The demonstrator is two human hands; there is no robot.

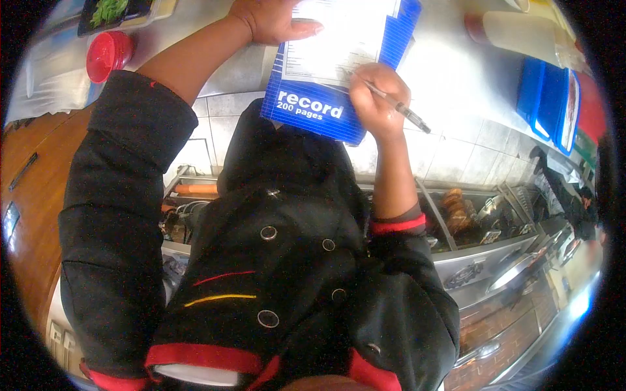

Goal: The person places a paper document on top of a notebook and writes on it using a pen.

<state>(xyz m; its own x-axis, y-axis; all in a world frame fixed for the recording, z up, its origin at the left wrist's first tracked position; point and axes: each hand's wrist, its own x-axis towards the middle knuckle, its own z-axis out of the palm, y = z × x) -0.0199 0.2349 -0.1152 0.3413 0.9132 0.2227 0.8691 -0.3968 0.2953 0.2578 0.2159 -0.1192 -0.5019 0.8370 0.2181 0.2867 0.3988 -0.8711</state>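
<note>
Shiny grey desk (pixel 450 45), near edge: white printed sheet (pixel 339 49) atop blue record book (pixel 306 120). Right hand (pixel 381 111) at sheet's lower edge, gripping slim clear pen (pixel 399 106) slanted tip-sheetward; left hand (pixel 270 23) at left edge, grip unclear.

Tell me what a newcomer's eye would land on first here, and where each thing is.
Probably the bright blue record book at top centre, with a white printed sheet lying on it and the right hand holding a pen at the sheet's lower right. Next, likely the red container at upper left and the black jacket with red trim across the lower middle.
</note>
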